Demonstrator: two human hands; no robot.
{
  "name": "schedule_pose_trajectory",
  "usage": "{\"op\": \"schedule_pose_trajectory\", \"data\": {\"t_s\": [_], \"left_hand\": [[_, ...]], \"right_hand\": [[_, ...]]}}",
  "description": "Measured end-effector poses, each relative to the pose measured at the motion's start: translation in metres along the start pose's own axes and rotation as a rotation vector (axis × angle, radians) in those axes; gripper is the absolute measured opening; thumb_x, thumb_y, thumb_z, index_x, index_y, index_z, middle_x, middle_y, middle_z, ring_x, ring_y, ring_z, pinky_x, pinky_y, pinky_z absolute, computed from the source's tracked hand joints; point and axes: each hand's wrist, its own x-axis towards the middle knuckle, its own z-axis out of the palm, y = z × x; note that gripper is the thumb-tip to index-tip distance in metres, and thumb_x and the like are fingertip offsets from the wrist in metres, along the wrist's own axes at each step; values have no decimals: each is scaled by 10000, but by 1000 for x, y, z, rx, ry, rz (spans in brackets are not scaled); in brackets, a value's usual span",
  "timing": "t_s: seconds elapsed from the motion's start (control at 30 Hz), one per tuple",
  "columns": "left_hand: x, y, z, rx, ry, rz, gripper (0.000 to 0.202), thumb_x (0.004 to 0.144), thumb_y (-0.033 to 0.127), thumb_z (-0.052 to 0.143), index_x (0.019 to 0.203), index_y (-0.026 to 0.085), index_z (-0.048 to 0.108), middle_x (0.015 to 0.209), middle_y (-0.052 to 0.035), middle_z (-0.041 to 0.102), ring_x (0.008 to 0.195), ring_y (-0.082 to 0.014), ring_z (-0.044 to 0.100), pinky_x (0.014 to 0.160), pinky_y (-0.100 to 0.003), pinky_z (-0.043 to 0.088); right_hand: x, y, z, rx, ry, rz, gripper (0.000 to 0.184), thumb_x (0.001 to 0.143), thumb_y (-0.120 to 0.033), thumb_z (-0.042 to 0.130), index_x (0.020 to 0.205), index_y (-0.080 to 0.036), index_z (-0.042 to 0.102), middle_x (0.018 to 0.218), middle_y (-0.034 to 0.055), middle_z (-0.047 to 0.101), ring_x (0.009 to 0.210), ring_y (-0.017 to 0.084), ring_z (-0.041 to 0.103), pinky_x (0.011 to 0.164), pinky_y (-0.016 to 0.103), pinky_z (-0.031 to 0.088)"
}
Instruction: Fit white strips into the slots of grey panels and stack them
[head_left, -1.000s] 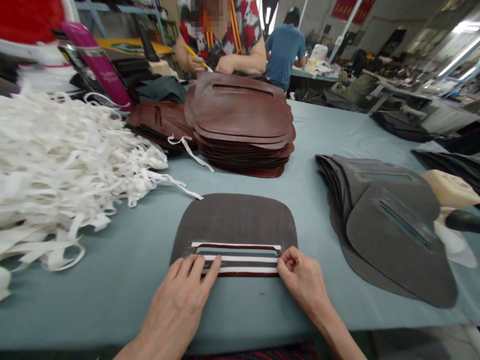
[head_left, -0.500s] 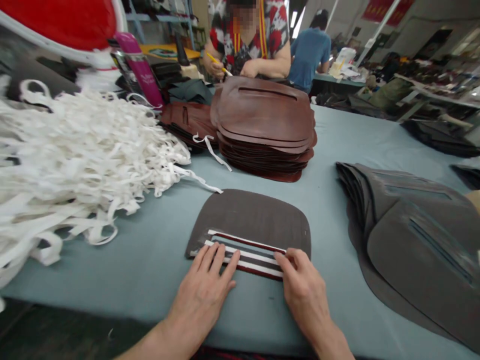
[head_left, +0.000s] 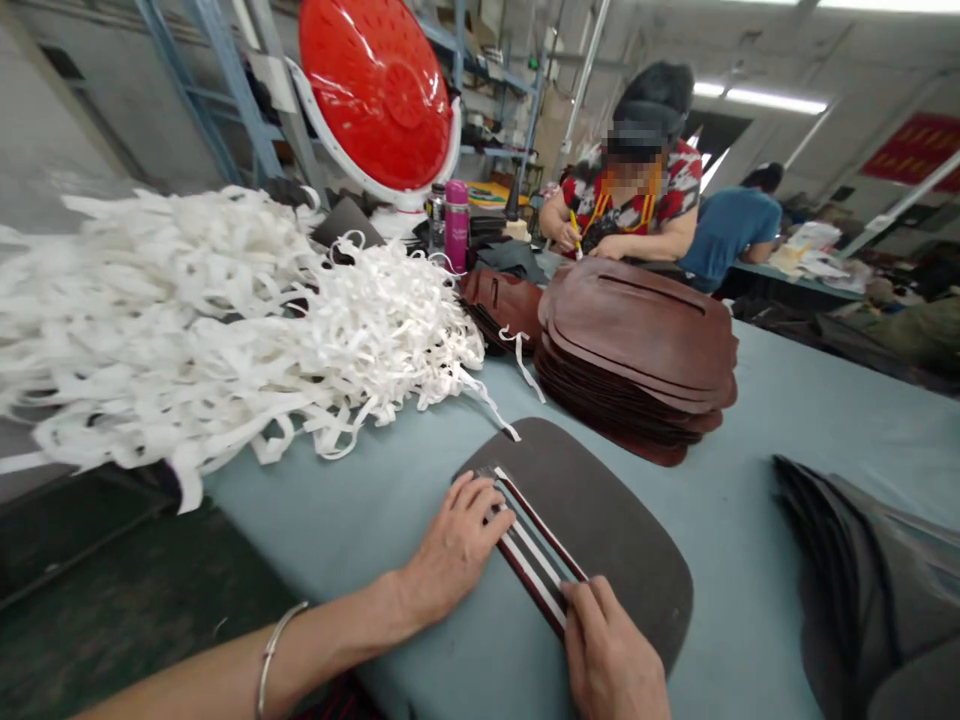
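Note:
A dark grey leather panel (head_left: 600, 500) lies flat, grey side up, with a long slot near its closer edge. White tape strips (head_left: 540, 562) and dark red edging run along the slot. My left hand (head_left: 461, 540) presses on the slot's far left end, fingers apart and slightly bent. At the other end, my right hand (head_left: 611, 640) is closed, thumb and forefinger together at the end of a white strip. Its other fingers are curled and partly hidden.
Heaped white tape (head_left: 262, 330) covers the table's left side. Stacked brown leather panels (head_left: 637, 350) stand beyond my panel, with grey panels (head_left: 885, 580) at right. Behind are a purple bottle (head_left: 456, 228), a red fan (head_left: 382, 90) and a co-worker (head_left: 645, 200) holding a yellow brush-like tool.
My view has swung left, and the panel now appears turned, its slot slanting down to the right. Both hands stay at the slot's two ends.

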Motion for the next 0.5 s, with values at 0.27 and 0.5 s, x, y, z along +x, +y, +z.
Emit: {"op": "schedule_pose_trajectory", "data": {"t_s": [0.27,0.5], "left_hand": [[-21,-14,-21,-40,-29,71,289,950,115,382,1180,141,556,1154,-81,592,1115,-207,516,999,-403,432],[-31,-11,-34,-1,-200,109,568,917,380,523,1392,110,368,1422,-128,423,1313,-277,374,1102,-461,345]], "right_hand": [[3,12,8,63,70,4,252,977,-277,297,886,-247,530,758,-9,547,556,114,615,499,192,483],[4,10,4,48,80,-10,230,978,-287,326,906,-238,538,751,-12,563,563,106,625,497,177,475]]}}
